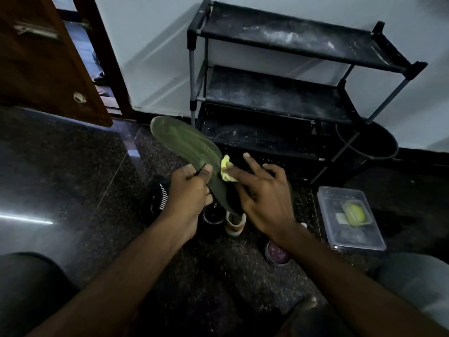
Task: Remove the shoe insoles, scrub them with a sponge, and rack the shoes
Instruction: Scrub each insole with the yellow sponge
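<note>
A long dark green insole (187, 147) slants up and away in front of me. My left hand (188, 190) grips its near end, thumb on top. My right hand (263, 193) presses a small yellow sponge (227, 170) against the insole's right edge, pinching it with the thumb side while the other fingers spread out. Below my hands, dark shoes (158, 198) with white stripes stand on the floor, one showing a light-coloured heel (234, 223). The black three-shelf shoe rack (279, 93) stands dusty against the wall beyond.
A clear plastic box (349, 220) holding another yellow sponge (355, 212) lies on the floor at the right. A small round tin (277, 252) sits near my right wrist. A brown wooden door (43, 57) stands open at the left. A dark round bin (379, 142) sits behind the rack.
</note>
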